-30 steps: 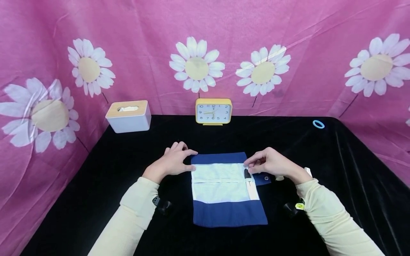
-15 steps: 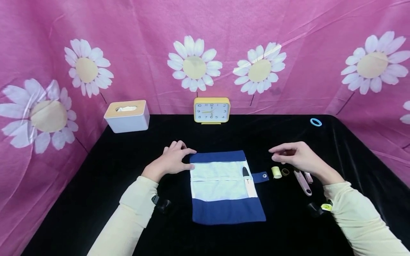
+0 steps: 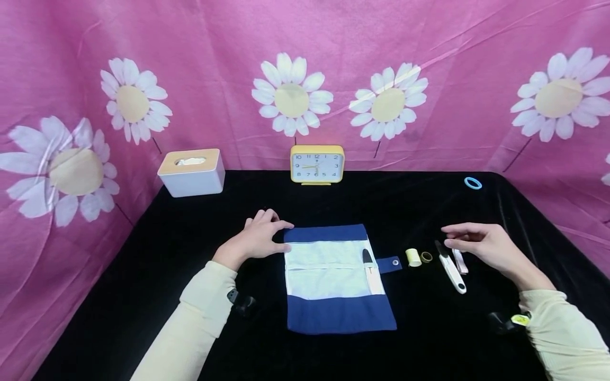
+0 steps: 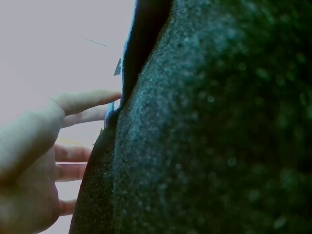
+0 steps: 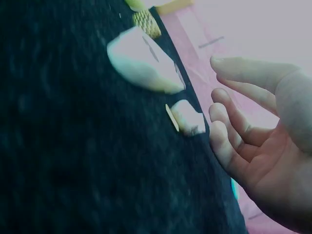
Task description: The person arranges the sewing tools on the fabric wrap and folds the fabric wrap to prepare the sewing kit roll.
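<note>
A navy fabric roll pouch [image 3: 340, 317] with a pale lining lies unfolded on the black cloth. Its right pocket holds a slim black-tipped item [image 3: 367, 256]. My left hand [image 3: 257, 236] rests at the pouch's upper left edge, index finger and thumb touching it, fingers fairly straight. To the right, my right hand [image 3: 486, 246] hovers with loosely bent fingers and holds nothing. Below its fingertips lie a white-handled tool with a dark tip [image 3: 451, 272] and a small pale pinkish strip-like item [image 3: 460, 262]. Nearer the pouch are a yellow thread spool [image 3: 413, 257] and a brassy thimble [image 3: 426, 257].
A snap tab [image 3: 391, 264] sticks out from the pouch's right side. At the back stand a tissue box [image 3: 193, 180] and a yellow clock [image 3: 316, 165]. A blue ring [image 3: 473, 183] lies at the far right, before a pink floral curtain [image 3: 214, 79].
My right hand has left the pouch's right pocket and moved right, over the small items, uncovering the spool and thimble. My left hand stays at the pouch's edge.
</note>
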A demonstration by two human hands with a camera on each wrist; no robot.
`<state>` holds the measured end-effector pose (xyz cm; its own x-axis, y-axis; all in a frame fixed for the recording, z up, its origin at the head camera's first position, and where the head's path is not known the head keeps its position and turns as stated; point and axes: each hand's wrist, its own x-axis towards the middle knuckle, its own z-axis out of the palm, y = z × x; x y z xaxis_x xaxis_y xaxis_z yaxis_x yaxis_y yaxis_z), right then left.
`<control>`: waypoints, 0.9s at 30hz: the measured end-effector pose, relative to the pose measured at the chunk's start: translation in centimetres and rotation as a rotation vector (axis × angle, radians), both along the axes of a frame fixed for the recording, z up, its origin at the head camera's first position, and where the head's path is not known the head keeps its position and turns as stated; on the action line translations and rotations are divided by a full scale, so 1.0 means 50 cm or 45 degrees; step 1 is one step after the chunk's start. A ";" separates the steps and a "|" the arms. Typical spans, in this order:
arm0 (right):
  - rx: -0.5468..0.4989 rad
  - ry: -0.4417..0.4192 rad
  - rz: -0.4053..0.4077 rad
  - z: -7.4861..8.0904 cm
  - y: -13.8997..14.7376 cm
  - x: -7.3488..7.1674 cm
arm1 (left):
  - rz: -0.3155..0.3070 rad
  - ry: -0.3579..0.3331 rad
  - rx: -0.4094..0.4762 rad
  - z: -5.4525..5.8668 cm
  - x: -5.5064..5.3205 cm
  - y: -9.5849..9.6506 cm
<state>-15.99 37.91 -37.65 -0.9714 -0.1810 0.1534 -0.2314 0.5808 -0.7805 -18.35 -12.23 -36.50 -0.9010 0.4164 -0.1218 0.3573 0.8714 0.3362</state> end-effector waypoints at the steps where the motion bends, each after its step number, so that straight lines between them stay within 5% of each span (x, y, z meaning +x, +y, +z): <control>1: -0.004 0.003 -0.009 -0.004 0.006 -0.001 | 0.001 0.001 -0.001 0.000 0.000 0.000; 9: -0.021 0.021 -0.120 -0.027 0.044 0.001 | 0.001 0.005 -0.001 0.005 0.002 0.004; 27: -0.040 -0.003 0.029 -0.040 0.073 0.010 | 0.005 -0.007 0.001 0.009 0.003 0.001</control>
